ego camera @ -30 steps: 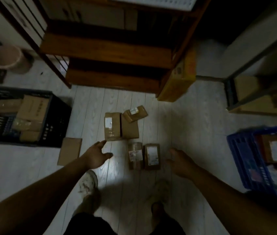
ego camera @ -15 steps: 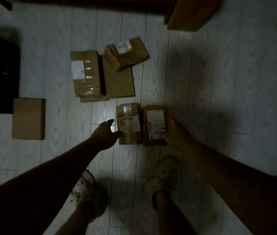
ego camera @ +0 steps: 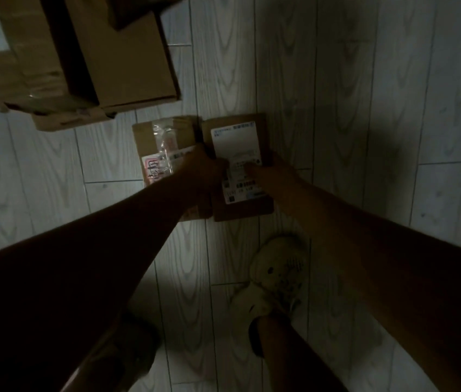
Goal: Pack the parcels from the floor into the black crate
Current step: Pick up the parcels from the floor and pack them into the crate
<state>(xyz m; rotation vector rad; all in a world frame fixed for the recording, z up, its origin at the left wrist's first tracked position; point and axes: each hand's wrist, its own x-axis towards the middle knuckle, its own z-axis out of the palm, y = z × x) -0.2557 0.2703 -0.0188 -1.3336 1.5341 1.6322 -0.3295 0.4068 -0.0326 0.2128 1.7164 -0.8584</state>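
A: Hands?
B: My right hand (ego camera: 271, 176) pinched the white-labelled brown cardboard parcel (ego camera: 235, 142) on the pale plank floor (ego camera: 336, 80). My left hand (ego camera: 203, 171) lay over the taped brown cardboard parcel (ego camera: 164, 142) beside it — grip unclear. A one-sided pinch could've slipped.

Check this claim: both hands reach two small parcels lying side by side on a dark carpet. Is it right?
No: the head view shows a pale wood-grain plank floor, not dark carpet. The left hand and right hand do reach the taped parcel and the labelled parcel, lying side by side.
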